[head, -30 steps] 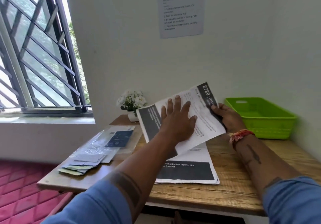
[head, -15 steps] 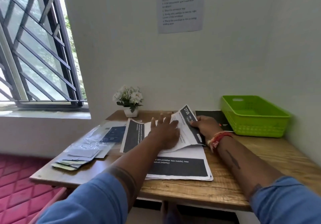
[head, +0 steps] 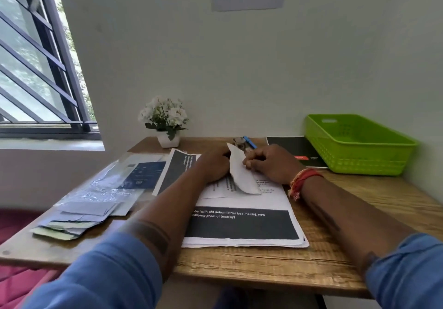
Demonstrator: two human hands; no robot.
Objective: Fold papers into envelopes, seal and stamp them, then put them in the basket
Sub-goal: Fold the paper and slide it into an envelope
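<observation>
right now the folding step is in hand, judging by how things lie: a printed sheet (head: 242, 172) lies on top of the paper stack (head: 242, 227) in the middle of the bench (head: 263, 265), and its right part stands up in a curl between the two hands. the left hand (head: 212, 165) lies on the sheet with the palm down, pressing it against the stack; its fingers are hidden behind the raised flap, so how far its grip is spread cannot be told. the right hand (head: 268, 163) sits just right of the flap with fingers curled, its grip pinching the lifted edge of the sheet between thumb and fingers. both forearms reach forward from blue sleeves and meet over the sheet, the right wrist wearing a red thread band (head: 303, 180).

the next move probably calls for bringing the flap over onto the flat part, lining the edges up, then running a firm crease while the left hand keeps the sheet from sliding on the loose stack below.

envelopes (head: 79, 215) wait in a pile at the left of the bench, well apart from the hands. the green basket (head: 359, 162) stands at the far right corner, with no envelope showing inside it from this view.
</observation>
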